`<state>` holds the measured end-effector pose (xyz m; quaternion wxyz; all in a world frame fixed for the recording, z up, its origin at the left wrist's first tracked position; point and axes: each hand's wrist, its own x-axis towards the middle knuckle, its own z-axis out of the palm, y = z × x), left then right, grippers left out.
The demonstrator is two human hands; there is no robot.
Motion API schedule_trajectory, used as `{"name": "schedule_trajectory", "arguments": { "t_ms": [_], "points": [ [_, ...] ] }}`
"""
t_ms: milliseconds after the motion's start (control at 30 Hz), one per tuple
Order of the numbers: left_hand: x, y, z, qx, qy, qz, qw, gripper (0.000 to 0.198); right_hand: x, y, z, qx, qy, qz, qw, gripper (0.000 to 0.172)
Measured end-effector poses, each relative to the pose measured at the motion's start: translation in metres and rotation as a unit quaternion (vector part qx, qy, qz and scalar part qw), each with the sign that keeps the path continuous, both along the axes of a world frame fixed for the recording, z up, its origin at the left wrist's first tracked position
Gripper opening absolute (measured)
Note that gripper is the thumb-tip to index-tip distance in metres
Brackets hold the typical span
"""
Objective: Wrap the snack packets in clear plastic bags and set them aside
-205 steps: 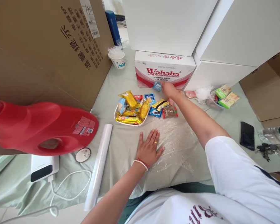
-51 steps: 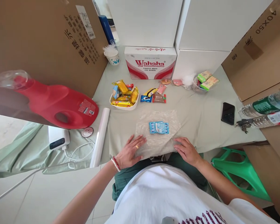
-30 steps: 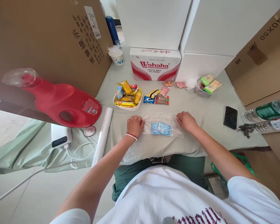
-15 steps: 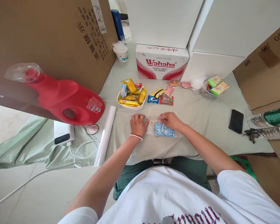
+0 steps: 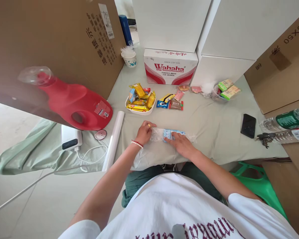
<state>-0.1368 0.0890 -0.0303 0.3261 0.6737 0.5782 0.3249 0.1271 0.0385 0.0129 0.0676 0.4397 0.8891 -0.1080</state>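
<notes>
A light blue packet with white print (image 5: 167, 132) lies on the cloth, wrapped in clear plastic film (image 5: 157, 134). The film spreads out past both ends of the packet. At the film's left end, my left hand (image 5: 144, 132) has its fingers bent and closed on the edge. My right hand (image 5: 182, 145) rests across the lower part of the packet, fingers stretched out and pressing on it, so part of the packet is hidden. Left of my left hand lies a white roll (image 5: 114, 141), which looks like plastic film.
Behind the hands are a white bowl of yellow-wrapped snacks (image 5: 139, 111) and several loose snacks (image 5: 176, 105). A Wahaha carton (image 5: 170, 68) stands at the back. To the left are a red jug (image 5: 82, 106) and a power bank (image 5: 71, 137); to the right, a phone (image 5: 248, 125) and bottles (image 5: 289, 120).
My right hand has gone from pinching the film above the packet to lying on the packet. The film now covers it more closely. My left hand has shifted slightly left.
</notes>
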Motion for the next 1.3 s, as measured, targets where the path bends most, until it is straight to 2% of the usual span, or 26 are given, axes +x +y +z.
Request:
{"name": "schedule_trajectory", "arguments": {
  "t_ms": [100,233,333,400,433,533,667,733,833,867,933,1000,1033,1100,1200,1300],
  "points": [
    [-0.003,-0.004,0.007,-0.030,-0.034,-0.024,0.999,0.022,-0.001,-0.002,-0.004,-0.010,0.004,-0.007,1.000,0.058],
    [0.003,-0.010,0.012,-0.045,-0.017,0.043,0.998,0.021,-0.004,-0.008,-0.008,-0.004,0.008,-0.018,1.000,0.061],
    [0.017,-0.016,0.017,-0.060,0.099,0.118,0.986,0.025,-0.006,-0.016,-0.009,0.005,0.006,-0.044,0.999,0.066],
    [0.024,-0.021,0.021,-0.083,0.199,0.142,0.966,0.032,-0.006,-0.022,-0.008,0.000,0.018,-0.057,0.998,0.068],
    [0.026,-0.024,0.024,-0.092,0.224,0.142,0.960,0.029,-0.005,-0.025,-0.008,-0.005,0.030,-0.061,0.998,0.069],
    [0.036,-0.031,0.029,-0.090,0.163,0.119,0.975,0.009,-0.001,-0.033,-0.008,-0.019,0.068,-0.057,0.996,0.067],
    [0.070,-0.041,0.027,-0.021,0.045,0.060,0.997,0.007,0.001,-0.039,-0.011,-0.014,0.105,-0.062,0.992,0.065],
    [0.092,-0.047,0.024,0.006,0.044,0.015,0.999,0.012,0.003,-0.038,-0.014,-0.015,0.139,-0.058,0.988,0.058],
    [0.115,-0.058,0.018,0.042,0.113,-0.049,0.992,0.021,0.015,-0.033,-0.012,-0.048,0.214,-0.052,0.974,0.044],
    [0.118,-0.062,0.017,0.053,0.140,-0.063,0.987,0.024,0.020,-0.030,-0.010,-0.047,0.240,-0.076,0.967,0.042],
    [0.120,-0.070,0.014,0.069,0.186,-0.081,0.977,0.030,0.032,-0.024,-0.006,0.000,0.262,-0.177,0.949,0.041],
    [0.118,-0.076,0.011,0.078,0.219,-0.092,0.968,0.040,0.043,-0.018,-0.004,0.070,0.224,-0.296,0.926,0.040],
    [0.117,-0.078,0.010,0.082,0.230,-0.097,0.965,0.044,0.047,-0.016,-0.004,0.085,0.193,-0.335,0.918,0.042],
    [0.115,-0.081,0.007,0.090,0.247,-0.102,0.959,0.050,0.055,-0.012,-0.006,0.069,0.150,-0.362,0.917,0.038],
    [0.115,-0.082,0.004,0.099,0.257,-0.105,0.956,0.052,0.061,-0.007,-0.003,0.024,0.168,-0.361,0.917,0.017],
    [0.115,-0.082,0.004,0.102,0.245,-0.110,0.958,0.053,0.053,-0.001,0.009,0.000,0.188,-0.359,0.914,0.016]
  ]
}}
